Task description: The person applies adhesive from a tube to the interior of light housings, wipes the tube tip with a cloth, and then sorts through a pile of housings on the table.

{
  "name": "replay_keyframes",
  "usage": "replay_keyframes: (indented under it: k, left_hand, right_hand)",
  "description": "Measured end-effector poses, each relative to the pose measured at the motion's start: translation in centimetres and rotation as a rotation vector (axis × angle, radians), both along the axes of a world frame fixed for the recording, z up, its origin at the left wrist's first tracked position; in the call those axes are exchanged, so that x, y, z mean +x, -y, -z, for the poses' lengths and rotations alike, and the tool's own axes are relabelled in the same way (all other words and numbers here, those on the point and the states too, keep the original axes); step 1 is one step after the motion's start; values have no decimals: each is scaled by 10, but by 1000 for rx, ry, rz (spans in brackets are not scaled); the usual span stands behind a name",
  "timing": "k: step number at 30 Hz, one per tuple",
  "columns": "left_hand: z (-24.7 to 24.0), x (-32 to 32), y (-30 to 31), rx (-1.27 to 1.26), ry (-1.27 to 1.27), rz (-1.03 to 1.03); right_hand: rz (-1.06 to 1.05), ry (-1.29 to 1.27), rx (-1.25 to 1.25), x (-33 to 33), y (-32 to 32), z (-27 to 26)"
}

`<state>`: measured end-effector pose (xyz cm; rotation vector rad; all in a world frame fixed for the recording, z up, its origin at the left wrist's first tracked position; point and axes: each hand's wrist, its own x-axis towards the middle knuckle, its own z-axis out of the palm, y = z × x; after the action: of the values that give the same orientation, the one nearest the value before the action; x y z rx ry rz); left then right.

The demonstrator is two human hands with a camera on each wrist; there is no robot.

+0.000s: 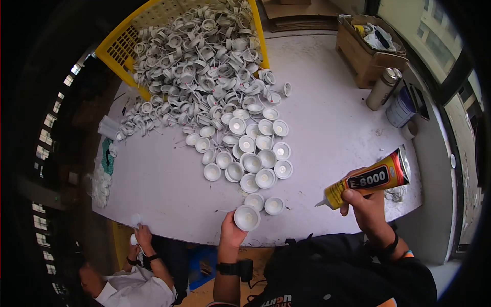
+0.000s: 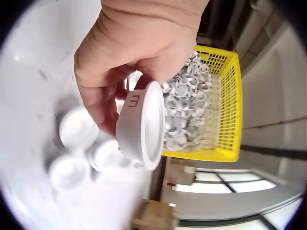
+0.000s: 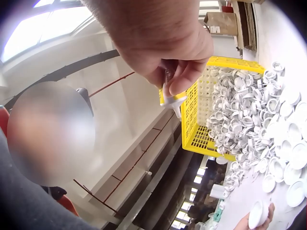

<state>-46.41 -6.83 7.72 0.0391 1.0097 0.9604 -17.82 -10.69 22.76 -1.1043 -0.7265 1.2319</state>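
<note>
Left grip [image 1: 232, 234], clamped on a white cup [image 1: 247, 218] by the near edge of the surface [image 1: 163, 179], should hold steady; right grip [image 1: 367, 205], wrapped round a glue tube [image 1: 369, 179] toward the right corner, should squeeze lightly; whether the nozzle [image 1: 320, 203] is wet is unclear.

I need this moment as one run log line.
left hand: holds white cup; right hand: grips E-8000 tube; nozzle: apart from cup; yellow crate: holds white parts

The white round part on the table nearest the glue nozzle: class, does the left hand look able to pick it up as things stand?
Probably not yet: the left hand grips another part. Once freed, it could likely reach the white round part, which nothing covers.
</note>
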Motion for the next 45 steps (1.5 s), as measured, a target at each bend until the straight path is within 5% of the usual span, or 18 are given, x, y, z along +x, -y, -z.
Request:
replay_keyframes:
  k: [2,4,12,23,27,32,36,45]
  left_hand:
    - [-26,30,8,12,103,-26]
    - [-36,52,15,119,479,44]
    - [-101,89,20,174,535,26]
    - [-107,105,19,317,805,206]
    - [-105,106,23,260,773,179]
    - [-110,112,28,481,382,367]
    - [-112,109,28,387,585,409]
    - [-126,112,25,334,548,253]
  right_hand:
    - [-33,-3,14,-3,1,-5]
    - [-86,-1,8,-4,2,-9]
    - [-83,-18,82,-5,6,-16]
    - [-78,-38,104,-7,4,-17]
    - [-116,-100,85,-9,1,-15]
    - [-172,-77,40,-16,-1,-16]
    - [-179,-75,35,-19,-2,-16]
    - [-113,47,155,-10,-1,-27]
